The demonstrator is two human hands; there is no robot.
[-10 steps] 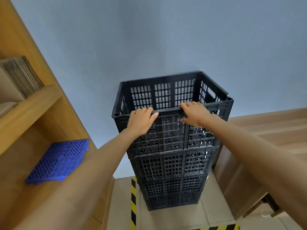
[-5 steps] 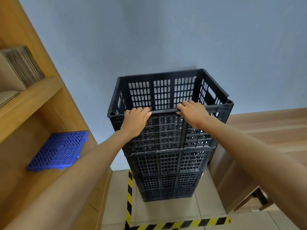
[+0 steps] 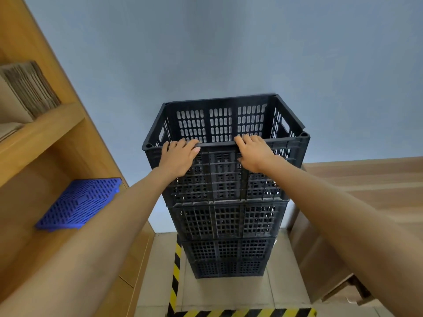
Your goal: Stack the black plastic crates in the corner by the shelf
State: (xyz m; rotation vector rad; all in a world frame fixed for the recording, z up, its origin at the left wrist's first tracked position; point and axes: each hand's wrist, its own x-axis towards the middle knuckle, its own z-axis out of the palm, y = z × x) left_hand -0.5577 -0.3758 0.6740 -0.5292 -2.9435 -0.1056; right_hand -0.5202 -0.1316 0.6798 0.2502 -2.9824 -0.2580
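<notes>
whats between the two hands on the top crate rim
In the head view, only a bare stretch of the top crate's near rim lies between the left hand and right hand; nothing else sits there.

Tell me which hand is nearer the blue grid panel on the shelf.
Left. The left hand grips the top crate's near rim on the side facing the blue grid panel; the right hand grips farther away.
</notes>
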